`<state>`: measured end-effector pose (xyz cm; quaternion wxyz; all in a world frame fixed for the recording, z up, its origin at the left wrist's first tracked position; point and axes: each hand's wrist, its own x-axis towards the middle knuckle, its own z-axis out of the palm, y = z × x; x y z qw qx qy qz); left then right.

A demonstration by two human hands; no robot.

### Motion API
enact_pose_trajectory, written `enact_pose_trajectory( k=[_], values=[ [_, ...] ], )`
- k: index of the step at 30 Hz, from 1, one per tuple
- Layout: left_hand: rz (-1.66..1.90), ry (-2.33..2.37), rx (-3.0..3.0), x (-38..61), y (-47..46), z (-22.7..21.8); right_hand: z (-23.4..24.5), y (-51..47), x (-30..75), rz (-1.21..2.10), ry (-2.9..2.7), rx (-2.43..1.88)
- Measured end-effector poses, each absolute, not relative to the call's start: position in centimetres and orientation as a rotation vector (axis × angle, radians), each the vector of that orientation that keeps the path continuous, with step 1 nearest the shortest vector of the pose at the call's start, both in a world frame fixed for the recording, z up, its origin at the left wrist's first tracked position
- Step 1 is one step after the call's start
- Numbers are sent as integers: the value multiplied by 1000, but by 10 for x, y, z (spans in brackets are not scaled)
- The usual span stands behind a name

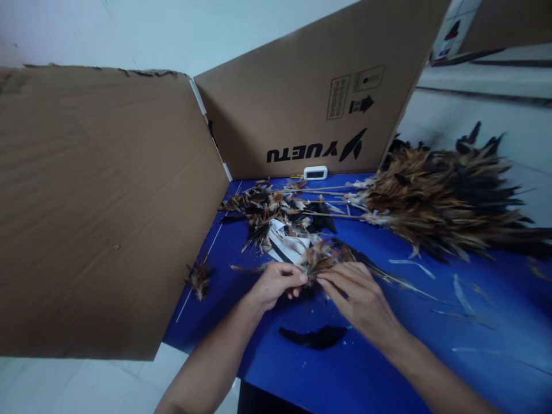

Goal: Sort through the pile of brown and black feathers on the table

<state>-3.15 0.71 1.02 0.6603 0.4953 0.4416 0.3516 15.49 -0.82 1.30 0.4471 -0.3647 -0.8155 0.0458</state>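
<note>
While both my hands meet over the blue table, the brown feather tuft sits between them, neither hand nearer. Left hand: thumb and fingertip pinched on the tuft's left side. Right hand: fingertips pinched on its right side; which strand, cannot tell. Long axis hard to fix; plumes fan away from me, white paper just beyond, to the left. Loose black feather lies crosswise, nearer my body, touched by neither hand.
</note>
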Motion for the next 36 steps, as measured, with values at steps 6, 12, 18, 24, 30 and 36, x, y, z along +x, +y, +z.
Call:
enact_pose_trajectory(
  k=[6, 12, 18, 24, 30, 36],
  values=[
    [791, 992, 1090, -33, 9, 8, 14, -8, 154, 46, -1997, -916],
    [806, 999, 1096, -33, 10, 6, 16, -8, 154, 6, -2042, -907],
    [775, 1062, 1158, -32, 9, 8, 19, -11, 153, -33, -2079, -897],
    [745, 1092, 1187, -32, 8, 9, 16, -9, 153, -38, -2082, -873],
    [743, 1059, 1203, -33, 7, 9, 13, -9, 153, 62, -2087, -862],
    [789, 1050, 1172, -33, 8, 10, 14, -9, 154, 139, -2048, -877]
  ],
)
